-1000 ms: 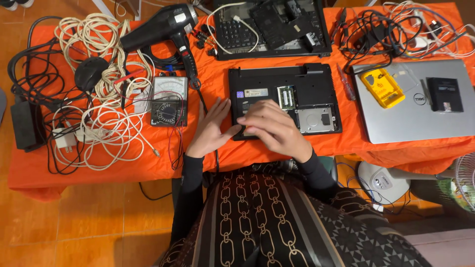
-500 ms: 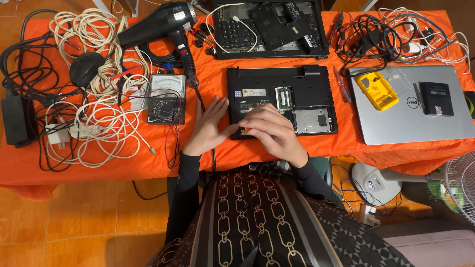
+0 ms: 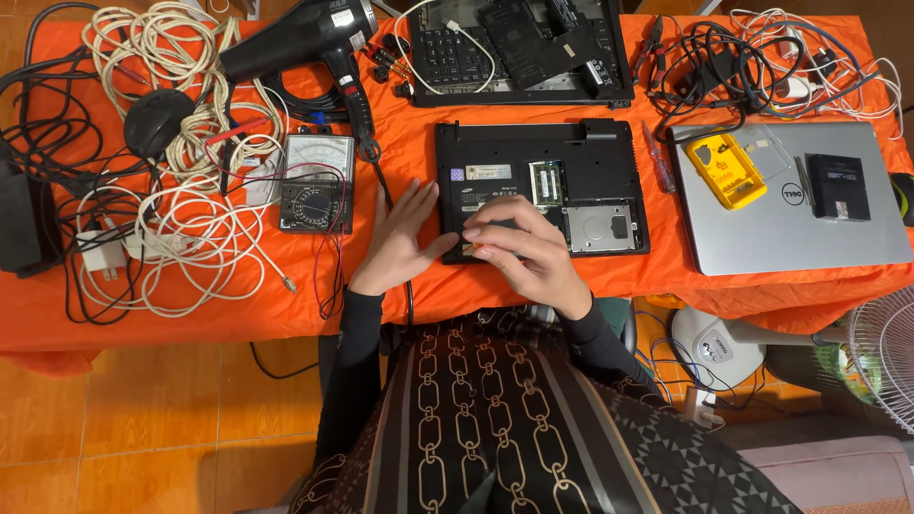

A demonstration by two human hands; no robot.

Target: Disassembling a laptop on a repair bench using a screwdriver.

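Observation:
A black laptop (image 3: pixel 571 157) lies upside down on the orange table (image 3: pixel 238 305), its memory and drive bays uncovered. My left hand (image 3: pixel 398 243) rests flat with fingers spread, touching the laptop's near left corner. My right hand (image 3: pixel 524 252) curls over the laptop's near edge, fingers bent down onto a dark panel piece; what they pinch is hidden. My patterned black sleeves and top fill the lower middle.
A black hair dryer (image 3: pixel 305 38), an analog multimeter (image 3: pixel 317 183) and tangled white cables (image 3: pixel 181 219) lie left. A dismantled keyboard tray (image 3: pixel 519 48) sits behind. A silver laptop (image 3: pixel 790 205) with a yellow tool case (image 3: pixel 725 169) lies right. A fan (image 3: pixel 881 352) stands below right.
The view has shifted slightly. Both hands stay at the laptop's near left corner; my right fingers have curled a little more over the edge.

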